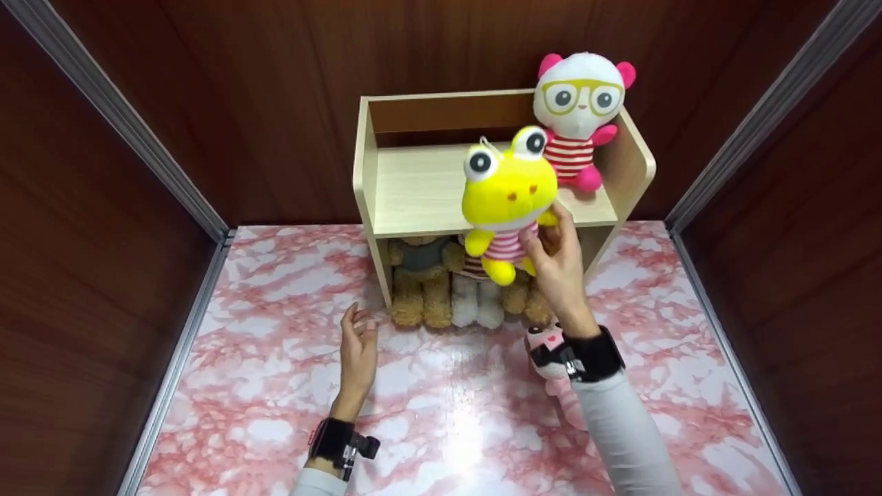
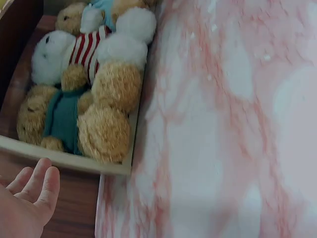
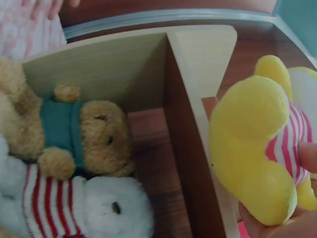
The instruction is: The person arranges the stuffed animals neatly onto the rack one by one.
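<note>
A yellow frog plush toy point(image 1: 508, 196) with bulging eyes and a pink-striped shirt is held upright in my right hand point(image 1: 561, 265), in front of the upper board of a small wooden shelf point(image 1: 420, 186). Fingers and thumb grip it at the body; the right wrist view shows the yellow plush point(image 3: 247, 144) close up. On that board's right end sits a panda plush toy point(image 1: 582, 103) with pink ears and yellow glasses. My left hand point(image 1: 358, 351) hangs by the shelf's lower left front corner, fingers loosely bent, holding nothing.
In the lower compartment sit a brown teddy bear point(image 1: 422, 303), a white bear point(image 1: 477, 303) in a striped shirt and another brown bear point(image 1: 520, 297). A pink plush toy point(image 1: 551, 358) lies on the marbled floor, partly behind my right forearm. Dark wood walls point(image 1: 103, 172) enclose the sides.
</note>
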Demonstrator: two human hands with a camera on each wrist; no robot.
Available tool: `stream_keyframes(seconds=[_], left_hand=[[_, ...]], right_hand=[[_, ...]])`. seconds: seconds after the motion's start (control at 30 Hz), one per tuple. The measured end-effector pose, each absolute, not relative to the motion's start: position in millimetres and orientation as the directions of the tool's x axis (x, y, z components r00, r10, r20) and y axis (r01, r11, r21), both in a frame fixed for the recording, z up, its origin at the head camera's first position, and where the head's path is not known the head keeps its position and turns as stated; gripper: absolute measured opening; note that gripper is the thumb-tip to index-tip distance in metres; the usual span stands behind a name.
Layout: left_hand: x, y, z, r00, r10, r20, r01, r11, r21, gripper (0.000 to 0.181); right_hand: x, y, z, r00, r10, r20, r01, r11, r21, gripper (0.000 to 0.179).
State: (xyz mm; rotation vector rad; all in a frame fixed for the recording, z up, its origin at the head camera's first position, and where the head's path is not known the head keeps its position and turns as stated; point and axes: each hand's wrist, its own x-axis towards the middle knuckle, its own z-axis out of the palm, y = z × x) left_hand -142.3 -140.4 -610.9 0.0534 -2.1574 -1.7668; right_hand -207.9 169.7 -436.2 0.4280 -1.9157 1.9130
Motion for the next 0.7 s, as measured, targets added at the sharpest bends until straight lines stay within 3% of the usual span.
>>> stream_keyframes(seconds=[0.2,0.47,0.7], left_hand=[[-125.7,-141.5,-585.0,-0.943,-0.247,0.224,0.172,0.213,0.962,0.048],[-126.1,-139.2,-584.7,-0.946,-0.260,0.195,0.147,0.194,0.970,0.049],[-142.0,-142.8,-621.2,-0.936,-0.294,0.196,0.139,0.204,0.969,0.049]], right_hand=[[-229.7,157.0,-414.4,-0.876,0.129,0.465,-0.473,-0.042,-0.880,0.056],[-260.4,139.8,-401.6,-0.879,0.184,0.441,-0.464,-0.109,-0.879,0.051],[-283.8,130.1,-394.6,-0.895,0.227,0.383,-0.416,-0.120,-0.902,0.049]])
